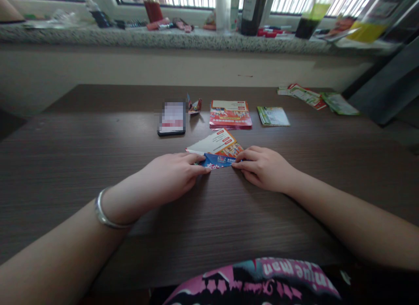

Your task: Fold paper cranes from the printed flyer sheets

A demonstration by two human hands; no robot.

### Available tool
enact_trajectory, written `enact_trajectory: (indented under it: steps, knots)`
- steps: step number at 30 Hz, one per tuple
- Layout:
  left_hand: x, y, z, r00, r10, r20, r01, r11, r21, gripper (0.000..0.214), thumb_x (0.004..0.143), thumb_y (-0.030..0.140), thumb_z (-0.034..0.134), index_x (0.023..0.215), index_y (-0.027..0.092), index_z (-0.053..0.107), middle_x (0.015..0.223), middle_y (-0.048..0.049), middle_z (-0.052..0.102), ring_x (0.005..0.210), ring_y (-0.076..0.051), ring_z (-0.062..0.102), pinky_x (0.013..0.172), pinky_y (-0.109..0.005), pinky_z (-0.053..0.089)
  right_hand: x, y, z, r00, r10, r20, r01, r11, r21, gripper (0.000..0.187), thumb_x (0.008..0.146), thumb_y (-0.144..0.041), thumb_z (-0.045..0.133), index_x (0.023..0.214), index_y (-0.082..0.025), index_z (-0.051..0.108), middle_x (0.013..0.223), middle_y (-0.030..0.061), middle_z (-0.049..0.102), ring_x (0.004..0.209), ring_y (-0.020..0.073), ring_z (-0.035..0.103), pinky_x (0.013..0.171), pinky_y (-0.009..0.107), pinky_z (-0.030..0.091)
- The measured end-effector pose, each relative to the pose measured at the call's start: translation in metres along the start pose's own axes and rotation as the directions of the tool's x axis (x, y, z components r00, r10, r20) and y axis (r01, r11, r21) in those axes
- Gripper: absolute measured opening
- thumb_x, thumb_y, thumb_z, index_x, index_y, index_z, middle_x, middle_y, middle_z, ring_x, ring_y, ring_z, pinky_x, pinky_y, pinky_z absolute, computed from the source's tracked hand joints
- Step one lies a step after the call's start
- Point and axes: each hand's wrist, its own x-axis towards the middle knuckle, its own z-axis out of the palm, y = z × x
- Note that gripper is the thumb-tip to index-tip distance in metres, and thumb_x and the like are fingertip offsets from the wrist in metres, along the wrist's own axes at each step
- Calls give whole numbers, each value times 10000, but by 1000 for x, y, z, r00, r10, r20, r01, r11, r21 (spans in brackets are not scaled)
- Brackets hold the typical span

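Note:
A printed paper leaflet, white, orange and blue, lies partly folded on the dark wooden table in front of me. My left hand presses its left corner with curled fingers, a silver bangle on that wrist. My right hand pinches the folded blue edge at the leaflet's right corner. Both hands rest on the tabletop, one on each side of the fold.
Behind the leaflet lie a phone, a small folded paper figure, a stack of red leaflets and a green-white stack. More flyers sit at the far right. A cluttered stone windowsill runs behind.

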Motion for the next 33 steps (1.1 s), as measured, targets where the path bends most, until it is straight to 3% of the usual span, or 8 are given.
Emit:
enact_trajectory:
  steps: [9,14,21,26,33]
  knots:
    - [-1,-13,-2,998,13,57,-10,999,-47,332,894,192,495,1093,334,719,1240,-17,650,1026,-219,657,905,-384,546,-3,3,0,1000,9,-6,-9,1000,15,295,919,-227,479,1082,-214,725,1066,94,679,926,216,590,782,342,481]
    - [-1,-21,-2,997,52,65,-43,990,-134,336,859,145,556,1066,342,730,1273,-12,639,1116,-212,622,957,-372,520,-10,9,-4,998,64,6,-64,997,41,275,884,-211,505,1015,-222,747,1040,76,702,914,201,617,778,333,496]
    - [-1,-29,2,992,124,-3,-123,979,-160,320,850,141,560,1025,334,746,1198,-35,675,1064,-220,642,941,-404,521,-19,22,-14,997,71,34,-74,995,74,274,810,-160,532,948,-228,760,1047,33,730,929,202,656,807,353,528]
    - [0,-41,11,981,184,-63,-193,960,-205,308,905,182,505,990,340,755,1159,-34,688,1018,-176,649,897,-335,529,-21,24,-17,995,72,61,-79,991,106,263,813,-160,508,907,-219,747,1051,28,731,936,194,660,835,357,528]
    - [0,-50,24,982,147,-117,-180,917,-357,340,902,149,440,877,276,755,1164,-20,688,1118,-150,607,973,-311,489,-23,26,-8,983,181,16,-181,968,175,187,775,-149,501,727,-201,674,940,36,741,846,187,669,795,332,507]
